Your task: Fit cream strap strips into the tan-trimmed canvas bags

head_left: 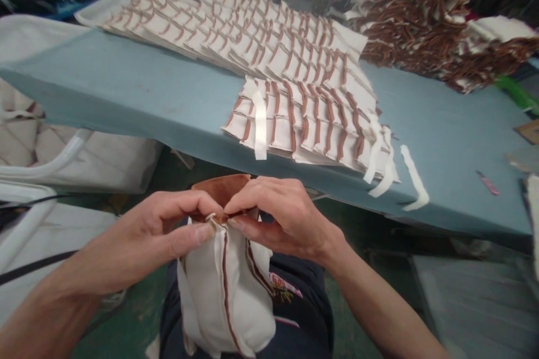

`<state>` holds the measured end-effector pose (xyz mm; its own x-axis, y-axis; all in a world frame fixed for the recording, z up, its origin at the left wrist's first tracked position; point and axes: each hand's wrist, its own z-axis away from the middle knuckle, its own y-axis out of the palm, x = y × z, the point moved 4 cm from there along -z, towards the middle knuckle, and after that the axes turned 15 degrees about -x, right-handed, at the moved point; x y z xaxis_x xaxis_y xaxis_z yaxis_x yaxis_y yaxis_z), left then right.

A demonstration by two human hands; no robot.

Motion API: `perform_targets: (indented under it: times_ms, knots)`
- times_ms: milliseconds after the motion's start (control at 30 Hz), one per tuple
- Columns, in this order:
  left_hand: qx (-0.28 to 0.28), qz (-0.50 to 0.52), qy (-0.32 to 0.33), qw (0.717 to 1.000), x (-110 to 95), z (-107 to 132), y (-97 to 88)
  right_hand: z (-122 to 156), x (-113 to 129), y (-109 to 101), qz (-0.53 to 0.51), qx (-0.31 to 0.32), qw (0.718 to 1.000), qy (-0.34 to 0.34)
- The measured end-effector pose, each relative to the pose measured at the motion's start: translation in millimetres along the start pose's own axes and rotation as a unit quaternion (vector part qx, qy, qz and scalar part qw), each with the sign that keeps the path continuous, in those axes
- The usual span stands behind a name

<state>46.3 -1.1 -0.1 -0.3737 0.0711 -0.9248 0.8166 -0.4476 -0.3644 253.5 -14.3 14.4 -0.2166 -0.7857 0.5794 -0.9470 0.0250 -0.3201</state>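
Note:
A white fabric pouch (pixel 203 303) with brown seam edging hangs over my lap, its top rim raised between both hands. Brown lining (pixel 225 186) shows at the rim's far side. My left hand (pixel 177 230) pinches the rim from the left, thumb in front and fingers behind. From the right, my right hand (pixel 280 216) pinches the same rim, its fingertips almost touching the left ones. A brown seam runs down the pouch's front below the fingertips. The exact bit of edge between the fingers is partly hidden.
Rows of white pieces with brown edges (pixel 290 115) cover part of the blue table (pixel 177 90). White strips (pixel 415 179) lie along its edge, near a small pink tool (pixel 487 183). Piled brown-and-white fabric (pixel 404 33) stands at the back right. White bins (pixel 113 160) are at left.

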Motion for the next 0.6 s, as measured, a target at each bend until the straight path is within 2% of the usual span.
perform_targets:
  times_ms: [100, 233, 400, 600]
  knots:
    - [0.015, 0.036, -0.011, 0.999, 0.7, -0.4, -0.6, 1.1, -2.1, 0.2, -0.014, 0.006, 0.999, 0.032]
    - [0.017, 0.035, -0.006, 0.999, -0.2, 0.5, -0.7, 4.0, -3.6, 0.7, -0.044, 0.018, 0.995, 0.093]
    - [-0.003, 0.013, 0.014, 1.000, -4.1, 0.5, 1.4, 4.2, -3.7, 2.3, -0.097, 0.046, 0.965, 0.239]
    - [-0.022, -0.026, 0.017, 0.999, -3.0, 2.7, 3.1, 2.2, 3.9, 7.6, 0.007, 0.045, 0.958, 0.282]
